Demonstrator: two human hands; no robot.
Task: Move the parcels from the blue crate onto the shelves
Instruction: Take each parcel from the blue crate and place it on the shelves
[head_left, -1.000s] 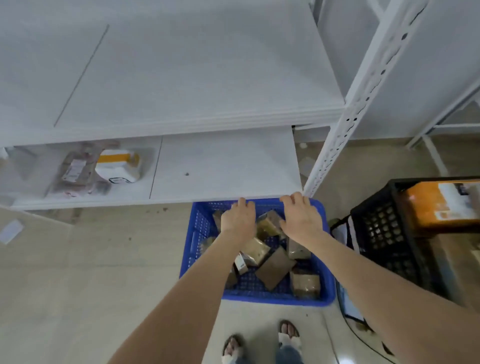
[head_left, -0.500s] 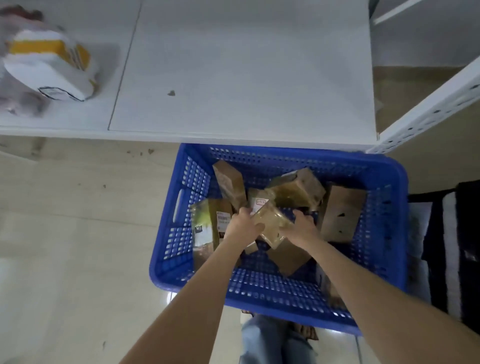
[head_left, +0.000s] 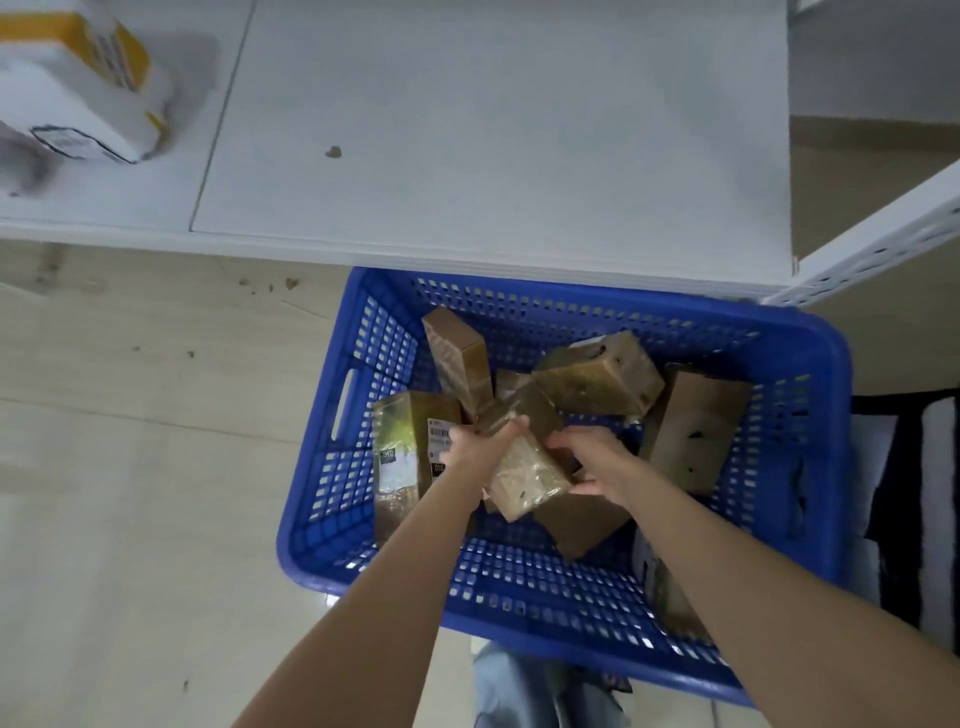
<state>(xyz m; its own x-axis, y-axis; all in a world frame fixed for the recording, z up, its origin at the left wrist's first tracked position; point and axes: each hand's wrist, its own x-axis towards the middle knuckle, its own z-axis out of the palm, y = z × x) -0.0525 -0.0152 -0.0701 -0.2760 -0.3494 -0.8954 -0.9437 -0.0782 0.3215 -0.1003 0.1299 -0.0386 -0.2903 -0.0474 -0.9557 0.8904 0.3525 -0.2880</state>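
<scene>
A blue crate (head_left: 332, 525) stands on the floor below the white shelf (head_left: 493, 130) and holds several brown cardboard parcels. Both hands hold one film-wrapped brown parcel (head_left: 524, 467) in the crate's middle. My left hand (head_left: 475, 449) grips its left side with fingers curled over the top edge. My right hand (head_left: 592, 462) clasps its right side, thumb underneath. Other parcels lie around it: a labelled one (head_left: 402, 457) at the left, an upright one (head_left: 457, 358) behind, a large one (head_left: 602, 374) and another (head_left: 696, 431) at the right.
A white and yellow package (head_left: 78, 88) lies on the shelf's left part. A perforated white shelf post (head_left: 883, 244) slants at the right. A black crate (head_left: 904, 499) stands right of the blue one. Tiled floor (head_left: 156, 467) stretches to the left.
A second ago both hands rested on the crate's far rim. They then reached into the crate and took hold of the wrapped parcel. Since half a second ago it has tilted slightly.
</scene>
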